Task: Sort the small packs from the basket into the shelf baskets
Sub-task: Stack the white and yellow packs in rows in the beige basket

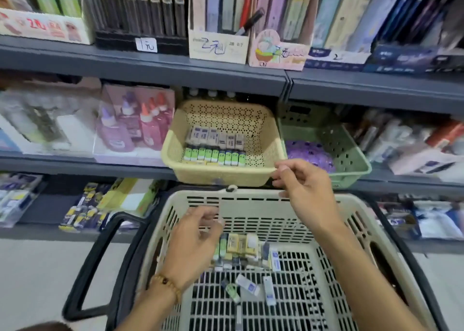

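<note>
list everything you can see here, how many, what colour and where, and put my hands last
Beige slotted plastic shopping basket: one, low centre, black handle.
Loose small packs: many, yellow, white, green, on its floor.
Tan perforated shelf basket: one, middle shelf.
Green-topped small packs: a row, front of the tan basket.
Grey-labelled small packs: a row behind them.
Green plastic shelf basket: one, right of the tan one, purple contents.
Pink and purple glue bottles: several, left.
Boxed pens: many, top shelf.
Left hand: over the loose packs, blurred.
Right hand: at the tan basket's front rim, grip unclear.
</note>
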A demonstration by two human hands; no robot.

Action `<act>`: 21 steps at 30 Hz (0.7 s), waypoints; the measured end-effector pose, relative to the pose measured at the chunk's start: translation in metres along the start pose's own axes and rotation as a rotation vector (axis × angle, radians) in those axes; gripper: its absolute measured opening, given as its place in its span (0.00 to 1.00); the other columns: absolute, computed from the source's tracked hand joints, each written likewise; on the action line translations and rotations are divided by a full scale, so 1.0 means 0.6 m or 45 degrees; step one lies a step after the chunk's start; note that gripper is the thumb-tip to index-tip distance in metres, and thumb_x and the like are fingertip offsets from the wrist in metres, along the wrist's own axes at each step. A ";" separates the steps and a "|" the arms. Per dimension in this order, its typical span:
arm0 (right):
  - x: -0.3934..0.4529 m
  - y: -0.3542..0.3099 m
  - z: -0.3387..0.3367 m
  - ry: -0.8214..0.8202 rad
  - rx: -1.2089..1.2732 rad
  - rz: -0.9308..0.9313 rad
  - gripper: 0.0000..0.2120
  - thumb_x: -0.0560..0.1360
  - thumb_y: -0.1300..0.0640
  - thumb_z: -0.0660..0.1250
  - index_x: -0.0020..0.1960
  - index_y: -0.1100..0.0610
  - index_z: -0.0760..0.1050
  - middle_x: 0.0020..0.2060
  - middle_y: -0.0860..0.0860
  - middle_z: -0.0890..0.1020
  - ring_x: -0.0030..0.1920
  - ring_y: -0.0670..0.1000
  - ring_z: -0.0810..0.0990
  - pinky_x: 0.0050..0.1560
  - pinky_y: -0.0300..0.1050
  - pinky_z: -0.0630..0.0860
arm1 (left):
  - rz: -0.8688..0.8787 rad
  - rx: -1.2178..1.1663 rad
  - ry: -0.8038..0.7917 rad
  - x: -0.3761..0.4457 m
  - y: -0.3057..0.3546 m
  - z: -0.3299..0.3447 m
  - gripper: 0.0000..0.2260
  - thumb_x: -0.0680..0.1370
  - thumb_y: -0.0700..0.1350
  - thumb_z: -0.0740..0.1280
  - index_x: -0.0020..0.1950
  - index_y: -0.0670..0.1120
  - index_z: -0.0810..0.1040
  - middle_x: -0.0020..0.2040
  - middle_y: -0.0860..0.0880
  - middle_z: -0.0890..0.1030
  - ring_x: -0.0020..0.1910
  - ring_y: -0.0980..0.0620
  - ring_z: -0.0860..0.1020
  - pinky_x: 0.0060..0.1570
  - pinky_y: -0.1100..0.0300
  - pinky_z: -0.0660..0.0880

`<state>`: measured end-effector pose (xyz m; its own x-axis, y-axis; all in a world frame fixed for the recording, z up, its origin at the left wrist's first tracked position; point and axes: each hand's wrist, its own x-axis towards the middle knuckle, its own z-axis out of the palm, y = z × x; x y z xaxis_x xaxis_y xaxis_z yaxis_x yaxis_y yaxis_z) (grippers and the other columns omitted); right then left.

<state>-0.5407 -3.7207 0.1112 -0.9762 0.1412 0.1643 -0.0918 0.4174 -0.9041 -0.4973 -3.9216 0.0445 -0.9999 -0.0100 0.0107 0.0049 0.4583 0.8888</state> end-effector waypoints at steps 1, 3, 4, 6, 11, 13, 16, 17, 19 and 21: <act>-0.017 0.026 -0.004 -0.020 0.004 0.079 0.09 0.79 0.56 0.63 0.44 0.46 0.79 0.39 0.48 0.85 0.43 0.47 0.83 0.46 0.48 0.80 | -0.088 0.055 -0.088 -0.010 -0.016 0.015 0.08 0.78 0.47 0.67 0.55 0.57 0.73 0.57 0.54 0.77 0.53 0.62 0.76 0.54 0.65 0.74; -0.038 0.085 -0.007 -0.121 -0.032 0.289 0.09 0.79 0.59 0.64 0.42 0.51 0.79 0.38 0.49 0.84 0.41 0.49 0.82 0.47 0.50 0.79 | -0.236 0.207 -0.243 -0.017 -0.046 0.042 0.15 0.77 0.50 0.68 0.62 0.54 0.70 0.62 0.52 0.74 0.58 0.57 0.73 0.62 0.60 0.71; -0.043 0.115 -0.009 -0.197 -0.078 0.412 0.10 0.79 0.58 0.65 0.39 0.53 0.79 0.36 0.49 0.83 0.40 0.49 0.81 0.49 0.53 0.79 | -0.298 0.292 -0.285 -0.015 -0.059 0.053 0.19 0.77 0.52 0.68 0.66 0.52 0.68 0.64 0.51 0.72 0.60 0.55 0.71 0.64 0.58 0.69; -0.047 0.172 -0.013 -0.388 -0.219 0.613 0.15 0.79 0.55 0.64 0.35 0.57 0.75 0.32 0.51 0.78 0.38 0.51 0.77 0.52 0.56 0.78 | -0.385 0.492 -0.300 -0.005 -0.084 0.074 0.29 0.74 0.56 0.70 0.71 0.50 0.64 0.68 0.46 0.68 0.66 0.48 0.68 0.67 0.55 0.67; -0.048 0.268 0.000 -0.537 -0.239 1.009 0.15 0.79 0.52 0.63 0.40 0.60 0.80 0.47 0.67 0.80 0.48 0.65 0.83 0.51 0.61 0.81 | -0.435 1.035 -0.364 0.013 -0.144 0.126 0.44 0.67 0.68 0.67 0.74 0.47 0.53 0.73 0.40 0.58 0.70 0.38 0.59 0.67 0.48 0.63; -0.044 0.294 0.021 -0.602 -0.112 1.109 0.14 0.79 0.49 0.64 0.42 0.57 0.80 0.39 0.61 0.78 0.37 0.57 0.82 0.36 0.50 0.82 | -0.396 1.173 -0.304 0.015 -0.165 0.146 0.46 0.65 0.72 0.64 0.73 0.48 0.55 0.71 0.41 0.60 0.68 0.39 0.59 0.66 0.49 0.62; -0.046 0.302 0.059 -0.672 -0.170 1.087 0.25 0.75 0.35 0.63 0.53 0.57 0.77 0.49 0.54 0.81 0.40 0.49 0.79 0.41 0.46 0.81 | -0.291 1.203 -0.199 0.013 -0.179 0.158 0.45 0.61 0.73 0.64 0.71 0.52 0.57 0.67 0.44 0.64 0.63 0.41 0.60 0.63 0.50 0.63; -0.047 0.306 0.070 -0.697 -0.239 1.047 0.31 0.73 0.32 0.63 0.55 0.60 0.77 0.56 0.57 0.80 0.45 0.51 0.80 0.47 0.49 0.81 | -0.270 1.208 -0.175 0.013 -0.184 0.162 0.45 0.60 0.73 0.64 0.71 0.53 0.57 0.66 0.45 0.64 0.61 0.42 0.60 0.62 0.50 0.63; -0.049 0.306 0.090 -0.737 -0.371 0.980 0.37 0.66 0.24 0.62 0.47 0.60 0.77 0.62 0.63 0.76 0.54 0.57 0.80 0.56 0.52 0.78 | -0.249 1.237 -0.145 0.014 -0.192 0.162 0.46 0.58 0.75 0.62 0.70 0.54 0.57 0.65 0.46 0.65 0.61 0.44 0.60 0.62 0.50 0.64; -0.051 0.301 0.106 -0.769 -0.478 0.990 0.44 0.57 0.18 0.62 0.47 0.58 0.75 0.64 0.67 0.69 0.56 0.58 0.78 0.58 0.49 0.76 | -0.224 1.248 -0.121 0.012 -0.203 0.164 0.47 0.57 0.77 0.58 0.70 0.54 0.56 0.65 0.47 0.65 0.62 0.44 0.59 0.63 0.48 0.65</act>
<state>-0.5400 -3.7066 -0.0821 -0.6854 0.0617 -0.7255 0.5675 0.6696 -0.4791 -0.5063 -3.8902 -0.1090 -0.9825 -0.0969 -0.1594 -0.1142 0.9881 0.1031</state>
